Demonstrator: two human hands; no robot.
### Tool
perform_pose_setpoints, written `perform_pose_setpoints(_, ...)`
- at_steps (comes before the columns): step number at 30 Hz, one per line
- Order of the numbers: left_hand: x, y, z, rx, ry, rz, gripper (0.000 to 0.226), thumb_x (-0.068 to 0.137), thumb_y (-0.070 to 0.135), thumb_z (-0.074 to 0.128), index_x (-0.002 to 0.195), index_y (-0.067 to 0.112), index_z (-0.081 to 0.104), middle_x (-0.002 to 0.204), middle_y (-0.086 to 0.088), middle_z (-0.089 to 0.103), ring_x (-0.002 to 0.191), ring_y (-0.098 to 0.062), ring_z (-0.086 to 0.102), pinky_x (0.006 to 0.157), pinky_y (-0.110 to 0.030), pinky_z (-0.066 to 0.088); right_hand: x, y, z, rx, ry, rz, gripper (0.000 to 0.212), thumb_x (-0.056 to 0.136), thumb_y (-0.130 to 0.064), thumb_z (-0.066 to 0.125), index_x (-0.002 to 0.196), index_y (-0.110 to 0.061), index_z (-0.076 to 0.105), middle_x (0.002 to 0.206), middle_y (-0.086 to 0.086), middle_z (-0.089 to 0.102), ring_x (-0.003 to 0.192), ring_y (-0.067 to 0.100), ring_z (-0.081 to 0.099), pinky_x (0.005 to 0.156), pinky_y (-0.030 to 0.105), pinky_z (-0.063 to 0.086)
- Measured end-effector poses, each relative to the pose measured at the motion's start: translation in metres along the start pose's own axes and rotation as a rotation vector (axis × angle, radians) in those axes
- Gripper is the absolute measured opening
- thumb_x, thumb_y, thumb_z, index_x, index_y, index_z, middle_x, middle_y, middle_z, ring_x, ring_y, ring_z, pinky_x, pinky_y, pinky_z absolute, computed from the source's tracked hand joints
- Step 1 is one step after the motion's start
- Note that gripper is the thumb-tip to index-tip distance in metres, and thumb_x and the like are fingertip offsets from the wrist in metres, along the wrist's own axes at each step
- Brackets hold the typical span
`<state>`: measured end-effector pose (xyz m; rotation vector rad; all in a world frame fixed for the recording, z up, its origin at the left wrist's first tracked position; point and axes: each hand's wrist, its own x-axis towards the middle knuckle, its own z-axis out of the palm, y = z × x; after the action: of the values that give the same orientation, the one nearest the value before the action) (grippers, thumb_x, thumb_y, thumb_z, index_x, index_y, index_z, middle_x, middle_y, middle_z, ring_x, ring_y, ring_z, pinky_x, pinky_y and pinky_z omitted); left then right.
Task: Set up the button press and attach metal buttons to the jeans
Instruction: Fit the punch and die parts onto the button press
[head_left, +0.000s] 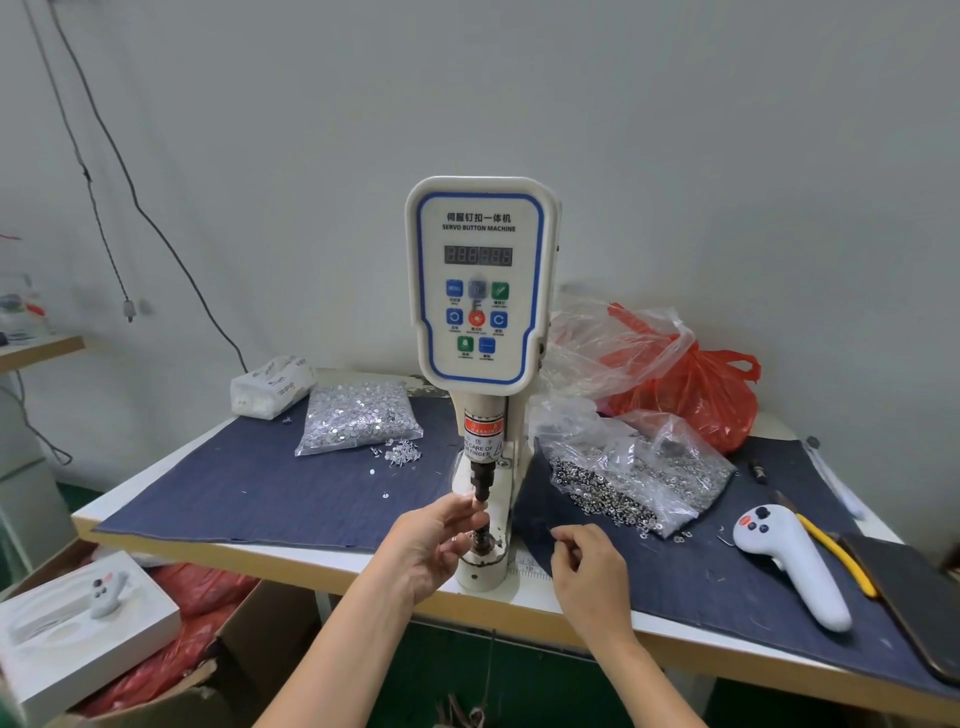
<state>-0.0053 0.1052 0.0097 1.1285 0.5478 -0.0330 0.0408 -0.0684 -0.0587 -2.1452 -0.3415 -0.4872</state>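
Note:
A white servo button machine (480, 280) stands at the table's front edge on a dark denim cloth (260, 493). Its black upper die (479, 480) hangs above the lower die (483, 543) on the round base. My left hand (434, 545) is at the gap between the dies, fingertips pinching at the tip of the upper die. My right hand (587, 571) hovers just right of the base with its fingers curled; whether it holds a small part I cannot tell. A clear bag of silver tacks (358, 415) lies to the left, a bag of metal buttons (634, 478) to the right.
A white handheld controller (795, 561), a yellow-handled tool (836, 556) and a dark flat object (914, 597) lie at the right. Red and clear plastic bags (691, 374) sit behind. A tissue pack (272, 384) is back left. Boxes (83, 623) stand below left.

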Motion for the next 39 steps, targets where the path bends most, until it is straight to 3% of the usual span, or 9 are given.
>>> perform_pose_setpoints(13, -0.005, 0.010, 0.007, -0.063, -0.008, 0.014, 0.012, 0.088, 0.008, 0.062, 0.086, -0.003, 0.066, 0.071, -0.012, 0.070, 0.033, -0.006, 0.051, 0.028, -0.011, 0.028, 0.000, -0.004, 0.000, -0.017, -0.010, -0.013, 0.017, 0.089, -0.005, 0.056, 0.099, -0.010, 0.069, 0.091, -0.007, 0.056, 0.081, 0.004, 0.054, 0.067, 0.005, 0.038)
perform_pose_setpoints(19, -0.002, 0.007, 0.008, -0.032, -0.028, 0.008, 0.018, 0.090, 0.013, 0.058, 0.085, -0.001, 0.067, 0.066, -0.011, 0.071, 0.027, -0.003, 0.034, 0.027, -0.010, 0.018, 0.000, -0.004, 0.000, -0.013, -0.016, -0.006, 0.017, 0.089, -0.005, 0.056, 0.099, -0.010, 0.069, 0.091, -0.007, 0.057, 0.080, 0.004, 0.054, 0.067, 0.004, 0.038)
perform_pose_setpoints(22, -0.002, 0.006, 0.008, -0.031, -0.010, 0.029, 0.018, 0.090, 0.014, 0.059, 0.085, -0.001, 0.068, 0.069, -0.012, 0.072, 0.027, -0.004, 0.034, 0.027, -0.010, 0.020, 0.000, -0.004, -0.002, -0.008, -0.022, 0.010, 0.017, 0.089, -0.004, 0.056, 0.099, -0.010, 0.069, 0.092, -0.005, 0.058, 0.082, 0.005, 0.055, 0.068, 0.005, 0.039)
perform_pose_setpoints(27, -0.003, 0.004, 0.009, -0.046, 0.009, 0.032, 0.016, 0.088, 0.014, 0.063, 0.084, 0.000, 0.070, 0.072, -0.012, 0.073, 0.029, -0.005, 0.037, 0.028, -0.010, 0.024, 0.007, -0.029, -0.004, 0.164, -0.002, 0.011, 0.016, 0.091, -0.006, 0.055, 0.095, -0.014, 0.068, 0.089, -0.007, 0.061, 0.082, 0.002, 0.058, 0.074, 0.011, 0.045)
perform_pose_setpoints(30, -0.005, 0.003, 0.009, -0.052, 0.012, 0.037, 0.015, 0.087, 0.014, 0.063, 0.084, 0.001, 0.070, 0.073, -0.012, 0.074, 0.029, -0.004, 0.037, 0.028, -0.010, 0.024, 0.021, -0.058, 0.000, 0.385, -0.262, 0.185, 0.023, 0.095, -0.020, 0.053, 0.081, -0.012, 0.070, 0.064, -0.009, 0.060, 0.057, 0.002, 0.054, 0.056, 0.021, 0.044)
perform_pose_setpoints(33, -0.008, 0.005, 0.009, -0.029, -0.004, 0.053, 0.016, 0.088, 0.014, 0.062, 0.086, 0.001, 0.071, 0.072, -0.010, 0.073, 0.031, -0.004, 0.038, 0.028, -0.011, 0.023, 0.028, -0.073, 0.001, 0.628, -0.449, 0.427, 0.029, 0.094, -0.028, 0.055, 0.071, -0.016, 0.068, 0.052, -0.011, 0.055, 0.044, 0.005, 0.042, 0.040, 0.018, 0.031)
perform_pose_setpoints(39, -0.010, 0.006, 0.010, -0.006, 0.004, 0.054, 0.018, 0.089, 0.015, 0.060, 0.090, 0.000, 0.071, 0.064, -0.007, 0.070, 0.030, -0.004, 0.037, 0.028, -0.012, 0.023, 0.033, -0.077, -0.002, 0.859, -0.473, 0.634, 0.022, 0.089, -0.018, 0.062, 0.068, -0.014, 0.061, 0.057, -0.005, 0.044, 0.039, 0.004, 0.031, 0.034, 0.016, 0.019)
